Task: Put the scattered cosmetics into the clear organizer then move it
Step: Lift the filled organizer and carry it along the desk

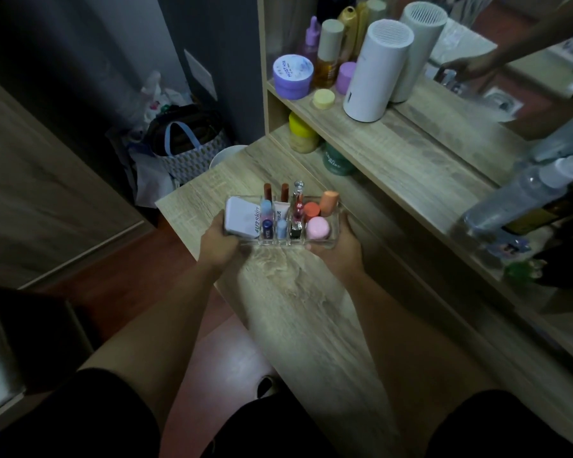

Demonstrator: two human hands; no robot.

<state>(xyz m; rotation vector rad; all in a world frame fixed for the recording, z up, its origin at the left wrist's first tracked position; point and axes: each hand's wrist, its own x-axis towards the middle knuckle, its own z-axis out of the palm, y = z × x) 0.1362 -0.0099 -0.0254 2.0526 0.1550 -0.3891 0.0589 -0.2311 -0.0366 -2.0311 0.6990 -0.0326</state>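
pink jar (317,228) | white compact (242,218) (green lettering) | lilac tub (292,77) | wood-grain desk (298,292)

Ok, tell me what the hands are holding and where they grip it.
Both hands hold the clear organizer by its short ends: left hand at the left end, right hand at the right.

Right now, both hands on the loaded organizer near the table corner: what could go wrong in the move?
1. The clear organizer is held only at its ends by the left hand and right hand; smooth walls could slip.
2. The two tall brown-capped tubes and the jewel-capped bottle stand above the rim; a tilt may tip them out.
3. The white compact leans over the left edge, so it could slide off near the table corner.
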